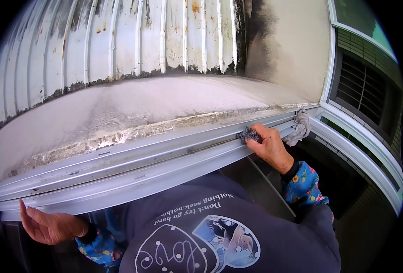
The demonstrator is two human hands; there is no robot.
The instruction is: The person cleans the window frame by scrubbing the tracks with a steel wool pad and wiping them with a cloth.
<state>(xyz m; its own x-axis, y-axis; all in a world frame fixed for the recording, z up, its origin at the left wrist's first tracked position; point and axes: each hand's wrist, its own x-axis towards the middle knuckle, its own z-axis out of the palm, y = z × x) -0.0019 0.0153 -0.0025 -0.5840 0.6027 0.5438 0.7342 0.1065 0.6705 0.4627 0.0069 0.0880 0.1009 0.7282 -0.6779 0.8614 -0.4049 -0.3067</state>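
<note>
A dark, crumpled scouring pad (248,135) is pinched in my right hand (270,148), which rests on the grooved metal window track (165,157) right of centre. Just to the right of that hand, a grey rag (300,127) is draped over the track. My left hand (49,225) is at the track's left end, palm turned up and fingers apart, with nothing in it. Dark marks show in the track's grooves.
Beyond the track lies a weathered concrete ledge (142,104) with a rough edge. Behind it stands a rusty corrugated metal sheet (124,36). At the right are a white window frame (365,152) and a dark barred window (362,82).
</note>
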